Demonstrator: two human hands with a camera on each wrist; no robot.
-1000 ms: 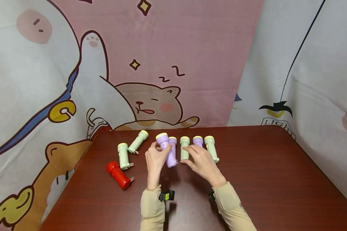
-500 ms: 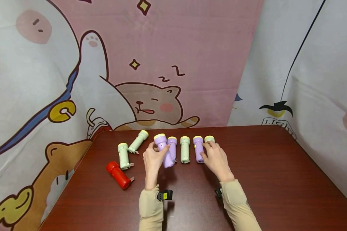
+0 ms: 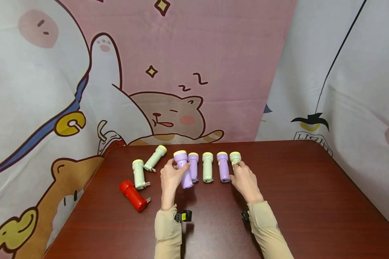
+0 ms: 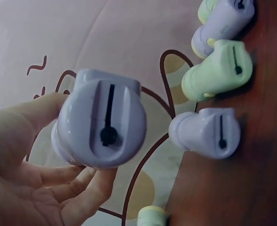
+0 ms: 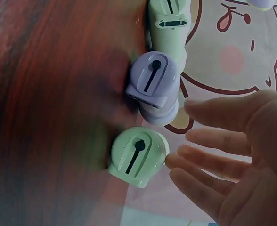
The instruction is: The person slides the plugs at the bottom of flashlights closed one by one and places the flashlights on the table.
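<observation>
My left hand (image 3: 171,178) grips a purple flashlight (image 3: 187,180), its yellow-rimmed head pointing away; the left wrist view shows its rounded tail (image 4: 79,125) with a dark slot. Just behind it, partly covered, stands a second purple flashlight (image 3: 193,165). My right hand (image 3: 246,181) reaches to the pale green flashlight (image 3: 235,157) at the right end of the row and hides its lower part. In the right wrist view the fingers are loosely extended, one fingertip right at the side of the green flashlight (image 5: 152,162).
A pale green flashlight (image 3: 208,167) and a purple flashlight (image 3: 223,167) stand between the hands. To the left are two pale green flashlights, one upper (image 3: 155,158) and one lower (image 3: 138,174), and a red flashlight (image 3: 133,196). All are on a brown table (image 3: 311,201) before a cartoon cloth.
My right hand has moved right, from beside the middle green flashlight to the one at the row's right end. My left hand has shifted slightly left, still gripping the purple flashlight.
</observation>
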